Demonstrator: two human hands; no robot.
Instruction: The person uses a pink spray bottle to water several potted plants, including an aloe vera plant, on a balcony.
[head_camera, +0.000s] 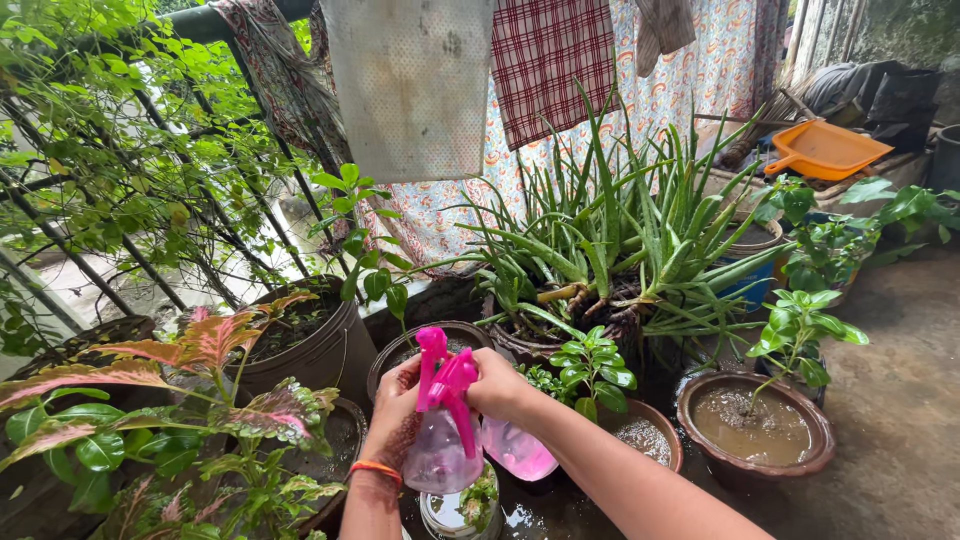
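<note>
Pink-topped clear spray bottle (443, 440) sat at lower centre of the frame, your left hand (393, 415) wrapped round its body and your right hand (497, 387) clamped on its trigger head, above wet pots (757, 424).

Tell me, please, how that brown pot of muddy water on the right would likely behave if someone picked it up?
The brown pot is filled nearly to its rim with muddy water, so it is probably heavy for its size and would slosh or spill if tilted. Its rim looks wet, so it may be slippery. The thin seedling in it would likely sway.
</note>
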